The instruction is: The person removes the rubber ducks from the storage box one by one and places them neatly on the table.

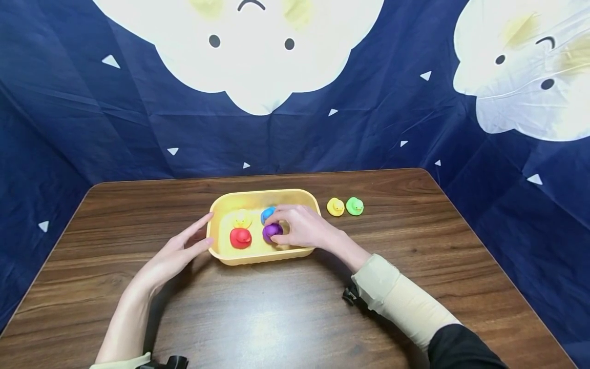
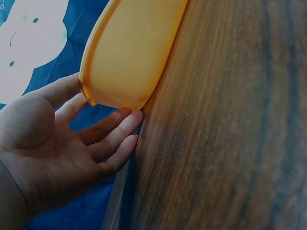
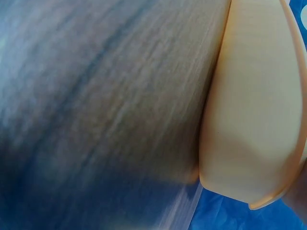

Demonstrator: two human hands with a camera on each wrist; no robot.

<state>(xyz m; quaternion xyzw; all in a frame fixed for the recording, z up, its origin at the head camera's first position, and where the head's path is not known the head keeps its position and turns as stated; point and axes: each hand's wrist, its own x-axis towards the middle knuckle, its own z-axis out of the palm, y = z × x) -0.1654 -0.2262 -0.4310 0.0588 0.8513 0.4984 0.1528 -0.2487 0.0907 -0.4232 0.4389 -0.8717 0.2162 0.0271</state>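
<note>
A yellow plastic bin (image 1: 258, 260) sits on the table with several rubber ducks inside. My right hand (image 1: 305, 228) reaches over its right side and pinches a purple duck (image 1: 271, 234) between thumb and fingers. Just behind that is a blue duck (image 1: 266, 213), partly covered by the hand. On the left half of the bin lie a red duck (image 1: 240, 239) and a yellow duck (image 1: 242, 219). With fingers spread and loosely bent, my left hand (image 1: 172, 256) rests against the bin's left end. In the right wrist view, the bin's wall (image 3: 254, 105) hides most of my right hand.
Right of the bin, a second yellow duck (image 1: 335, 207) and a green duck (image 1: 355, 206) stand side by side on the brown wooden table (image 1: 415, 241). A dark blue cloth (image 1: 295, 138) with white cloud faces hangs behind the table.
</note>
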